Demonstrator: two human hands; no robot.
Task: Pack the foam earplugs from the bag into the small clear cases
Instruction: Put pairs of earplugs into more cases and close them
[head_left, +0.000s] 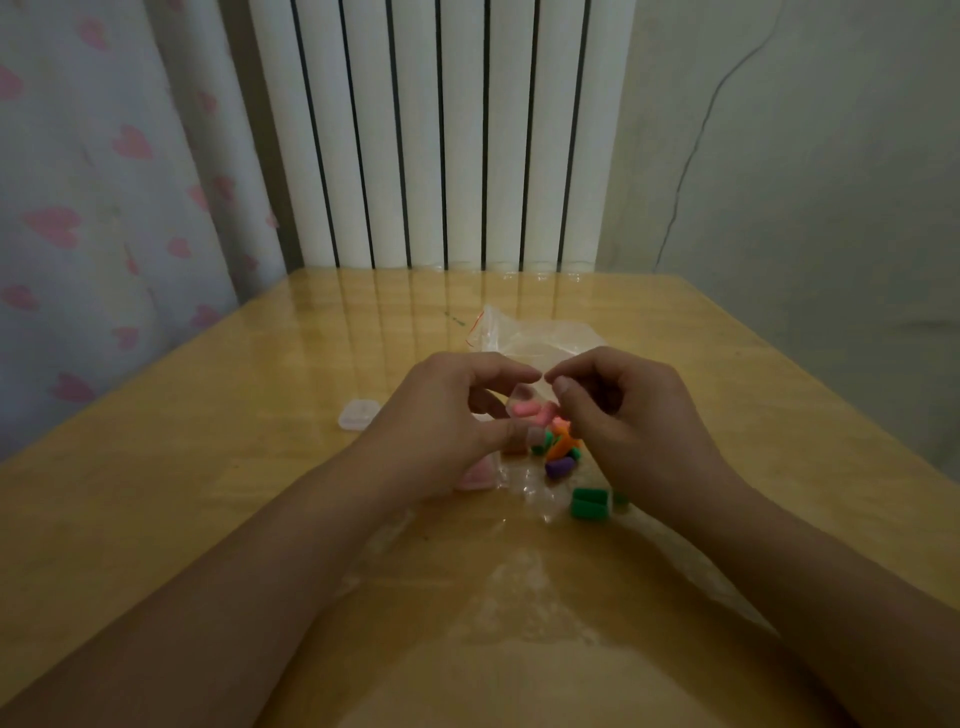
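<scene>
Pink hearts dot the pale curtain (104, 182) at the far left, hanging beside a white ribbed radiator (441, 130) that stands behind the glossy yellow wooden worktop (208, 467)

On the worktop, left of the hands, lies a small clear case (357, 413), closed as far as can be told, apart from the bag. Another clear case (478, 475) with a pinkish look sits half hidden under the left hand (447, 431); whether it is open cannot be told

The left hand has its fingers (498, 371) curled, forefinger tip reaching toward the right hand and thumb low near the bag's contents. It seems to pinch the thin plastic of the clear zip bag (524, 332), though the film is too faint to be sure where it is touched

The bag lies across the middle of the worktop, its red-lined mouth pointing away from the person, its body running under and between both hands. Inside it sit the foam earplugs (556, 447), a cluster of pink, orange, green and purple pieces just between the two hands. Two green earplugs (589, 503) lie side by side nearer the person, by the right wrist; whether they are within the plastic cannot be told

The right hand (639, 421) has its fingers bent inward, thumb and forefinger pinched together at the bag's film, meeting the left forefinger tip

Right of everything, a grey wall (805, 182) shows a long thin crack
</scene>
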